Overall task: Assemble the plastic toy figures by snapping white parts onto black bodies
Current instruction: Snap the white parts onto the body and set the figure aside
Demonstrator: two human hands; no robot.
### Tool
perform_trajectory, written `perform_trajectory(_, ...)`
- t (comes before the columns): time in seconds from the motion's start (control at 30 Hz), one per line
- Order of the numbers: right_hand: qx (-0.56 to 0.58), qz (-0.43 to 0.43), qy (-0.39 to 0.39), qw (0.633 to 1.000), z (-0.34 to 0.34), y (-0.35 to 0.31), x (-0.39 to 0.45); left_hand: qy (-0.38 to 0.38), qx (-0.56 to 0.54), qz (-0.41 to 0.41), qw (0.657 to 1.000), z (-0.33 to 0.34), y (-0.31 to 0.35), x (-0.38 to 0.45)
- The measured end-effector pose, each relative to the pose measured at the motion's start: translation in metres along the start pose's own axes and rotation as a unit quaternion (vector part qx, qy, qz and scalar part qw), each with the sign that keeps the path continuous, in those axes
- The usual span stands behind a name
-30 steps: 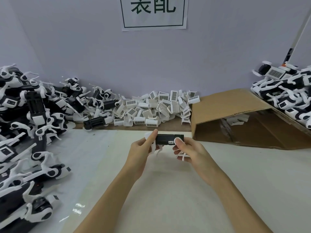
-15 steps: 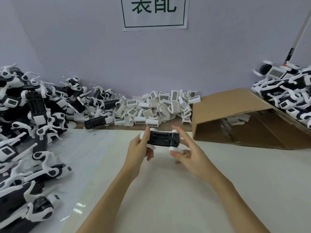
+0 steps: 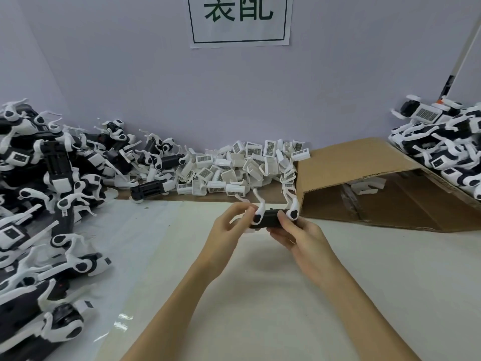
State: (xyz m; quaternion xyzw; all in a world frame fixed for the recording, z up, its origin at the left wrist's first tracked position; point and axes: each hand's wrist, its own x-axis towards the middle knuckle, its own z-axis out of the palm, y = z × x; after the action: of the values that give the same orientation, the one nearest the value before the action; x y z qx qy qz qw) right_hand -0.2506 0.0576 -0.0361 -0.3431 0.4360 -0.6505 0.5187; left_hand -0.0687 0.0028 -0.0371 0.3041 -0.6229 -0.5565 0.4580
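A black toy body (image 3: pixel 268 220) with white legs sticking upward is held above the white table (image 3: pixel 260 295) at the centre. My left hand (image 3: pixel 229 227) grips its left end, thumb and fingers curled around it. From the right and below, my right hand (image 3: pixel 299 235) grips the body, fingers wrapped under it. A heap of loose white parts with barcode labels (image 3: pixel 242 168) lies against the back wall.
A large pile of black-and-white toy figures (image 3: pixel 44 199) fills the left side. An open cardboard box (image 3: pixel 369 186) lies on its side at the right, with another pile of figures (image 3: pixel 447 144) on top of it. A paper sign (image 3: pixel 239 19) hangs on the wall.
Both hands have turned the toy body over: its open underside faced me half a second ago, and now its white legs point upward. The hands stayed at the table's centre.
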Motion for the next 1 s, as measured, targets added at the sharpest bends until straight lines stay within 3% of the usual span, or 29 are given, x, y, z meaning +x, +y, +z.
perform_trajectory(0.07, 0.016, 0.015, -0.014, 1.000, -0.002, -0.003, 0.000, 0.028, 0.040, -0.002, 0.999, 0.003, -0.002, 0.000)
perform_trajectory(0.37, 0.015, 0.001, -0.008, 1.000, -0.005, -0.011, -0.001, 0.044, 0.033, 0.015, 0.998, 0.002, 0.009, -0.003)
perform_trajectory(0.53, 0.080, 0.074, -0.022, 0.994, 0.000, -0.003, -0.001, 0.074, 0.025, 0.050, 0.996, 0.005, 0.009, -0.003)
perform_trajectory(0.63, 0.168, 0.138, -0.062, 0.974, 0.004, -0.002, -0.004, 0.013, 0.020, 0.084, 0.996, 0.002, 0.011, -0.004)
perform_trajectory(0.8, 0.211, 0.164, -0.039, 0.963, 0.008, 0.005, -0.009, -0.108, 0.072, 0.094, 0.987, 0.010, 0.016, -0.010)
perform_trajectory(0.9, 0.234, 0.153, -0.017, 0.960, 0.009, 0.009, -0.011, -0.101, 0.073, 0.090, 0.988, 0.022, 0.015, -0.016)
perform_trajectory(1.0, 0.248, 0.154, 0.022, 0.956, 0.009, 0.008, -0.009, -0.046, 0.047, 0.091, 0.994, 0.026, 0.012, -0.013)
